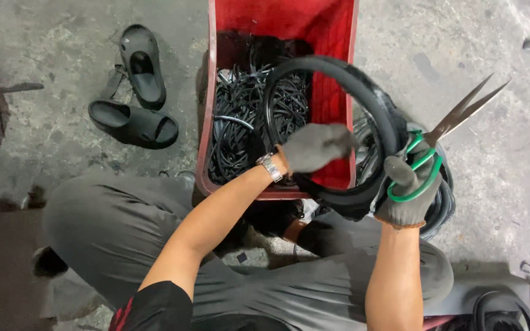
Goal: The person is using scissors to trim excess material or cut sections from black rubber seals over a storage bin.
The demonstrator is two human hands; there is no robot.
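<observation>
My left hand (315,147), in a grey work glove with a metal watch at the wrist, grips a thick black rubber ring (372,104) held over a red plastic crate (326,37). In a matching glove, my right hand (407,195) holds green-handled scissors (455,119), whose blades are parted and point up to the right. The scissors sit just right of the ring. Thin black rubber strips (246,122) fill the crate.
Two black slip-on sandals (136,92) lie on the concrete floor left of the crate. More black rubber (443,202) is piled under my right hand, and another black ring (501,309) lies at the bottom right. My grey-trousered legs fill the foreground.
</observation>
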